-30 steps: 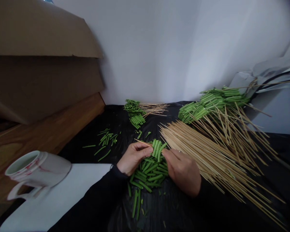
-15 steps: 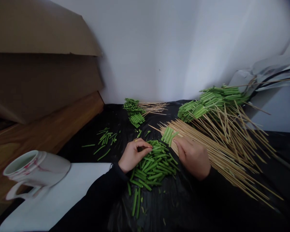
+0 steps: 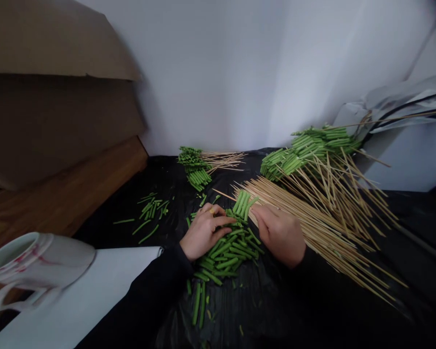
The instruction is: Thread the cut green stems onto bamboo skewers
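Observation:
My left hand [image 3: 204, 230] rests on a heap of short green stalk pieces [image 3: 229, 254] on black plastic sheet, its fingers pinched together on one of the pieces. My right hand [image 3: 279, 231] is closed on a bamboo skewer that carries several green pieces [image 3: 243, 203] threaded side by side near its tip. The skewer's point sticks out to the upper left. Right beside that hand lies a broad pile of bare bamboo skewers [image 3: 312, 220].
Finished skewers of green pieces [image 3: 308, 148] are stacked at the back right, a smaller bunch [image 3: 196, 165] at the back centre. Loose trimmings [image 3: 148, 213] lie left. A white jug [image 3: 29, 271] lies at the lower left on white paper; cardboard and a wooden board flank the left.
My right hand carried the threaded skewer out to the right and up, then drew back toward the heap. My left hand dropped onto the heap and pinched a piece. The view shifted slightly.

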The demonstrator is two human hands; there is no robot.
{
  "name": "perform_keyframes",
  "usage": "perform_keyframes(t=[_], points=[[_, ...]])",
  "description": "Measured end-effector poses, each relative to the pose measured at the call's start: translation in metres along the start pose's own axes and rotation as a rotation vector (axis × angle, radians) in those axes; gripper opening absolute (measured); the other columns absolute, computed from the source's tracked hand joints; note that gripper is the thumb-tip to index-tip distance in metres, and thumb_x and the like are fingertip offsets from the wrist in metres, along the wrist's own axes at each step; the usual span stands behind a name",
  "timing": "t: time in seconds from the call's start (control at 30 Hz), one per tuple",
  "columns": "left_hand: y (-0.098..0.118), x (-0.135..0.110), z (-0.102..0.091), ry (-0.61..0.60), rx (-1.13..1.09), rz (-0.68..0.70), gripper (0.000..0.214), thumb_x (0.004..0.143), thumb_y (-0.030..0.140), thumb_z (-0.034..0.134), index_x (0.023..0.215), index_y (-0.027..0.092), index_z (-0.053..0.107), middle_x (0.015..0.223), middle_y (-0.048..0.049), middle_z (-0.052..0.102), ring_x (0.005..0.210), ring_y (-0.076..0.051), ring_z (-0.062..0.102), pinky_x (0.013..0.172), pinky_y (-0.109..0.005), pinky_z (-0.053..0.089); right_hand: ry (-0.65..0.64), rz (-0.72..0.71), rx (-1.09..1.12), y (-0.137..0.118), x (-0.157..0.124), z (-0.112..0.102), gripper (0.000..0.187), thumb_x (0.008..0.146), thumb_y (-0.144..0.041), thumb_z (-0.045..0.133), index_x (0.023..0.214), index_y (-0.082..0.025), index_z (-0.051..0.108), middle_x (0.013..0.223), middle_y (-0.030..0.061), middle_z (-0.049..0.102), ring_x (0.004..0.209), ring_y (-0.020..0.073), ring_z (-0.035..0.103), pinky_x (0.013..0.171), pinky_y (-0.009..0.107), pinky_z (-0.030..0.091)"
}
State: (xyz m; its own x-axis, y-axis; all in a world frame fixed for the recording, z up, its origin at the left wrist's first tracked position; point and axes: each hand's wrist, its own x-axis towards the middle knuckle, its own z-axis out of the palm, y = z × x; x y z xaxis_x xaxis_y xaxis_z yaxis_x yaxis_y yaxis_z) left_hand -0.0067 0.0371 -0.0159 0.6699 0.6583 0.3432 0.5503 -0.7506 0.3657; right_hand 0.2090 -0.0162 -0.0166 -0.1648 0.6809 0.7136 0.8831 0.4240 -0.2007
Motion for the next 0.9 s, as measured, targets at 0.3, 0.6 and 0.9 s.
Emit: perform_keyframes(t=[0.3, 0.6, 0.9], points=[[-0.002, 0.001, -0.004, 0.326, -0.480, -0.250, 0.009, 0.079, 0.027, 0.071, 0.084, 0.019, 0.071, 0.095, -0.0069, 0.066, 0.095, -0.021, 0.059, 0.089, -0.035, 0.043, 0.033, -0.016, -0.002, 0.002, -0.001, -0.001, 0.023, 0.093, -0.013, 0.045, 0.094, -0.016, 0.068, 0.081, 0.0050, 0.069, 0.076, 0.0140, 0.064, 0.068, 0.024, 0.042], [-0.015, -0.010, -0.024, 0.473, -1.400, -0.656, 0.024, 0.077, 0.026, 0.075, 0.094, 0.021, 0.059, 0.093, -0.0025, 0.073, 0.088, -0.014, 0.069, 0.072, -0.022, 0.054, -0.011, -0.057, 0.026, -0.005, -0.004, -0.001, 0.021, 0.093, -0.014, 0.046, 0.096, -0.016, 0.067, 0.080, 0.0041, 0.068, 0.072, 0.0133, 0.062, 0.068, 0.024, 0.039], [-0.016, -0.008, -0.019, 0.515, -1.524, -0.731, 0.021, 0.078, 0.004, 0.068, 0.097, 0.011, 0.074, 0.090, -0.0074, 0.075, 0.082, -0.010, 0.070, 0.075, -0.013, 0.055, -0.048, -0.129, -0.030, -0.011, -0.007, 0.002, 0.026, 0.096, -0.017, 0.042, 0.091, -0.017, 0.068, 0.067, 0.0004, 0.059, 0.057, 0.0125, 0.050, 0.058, 0.030, 0.028]])
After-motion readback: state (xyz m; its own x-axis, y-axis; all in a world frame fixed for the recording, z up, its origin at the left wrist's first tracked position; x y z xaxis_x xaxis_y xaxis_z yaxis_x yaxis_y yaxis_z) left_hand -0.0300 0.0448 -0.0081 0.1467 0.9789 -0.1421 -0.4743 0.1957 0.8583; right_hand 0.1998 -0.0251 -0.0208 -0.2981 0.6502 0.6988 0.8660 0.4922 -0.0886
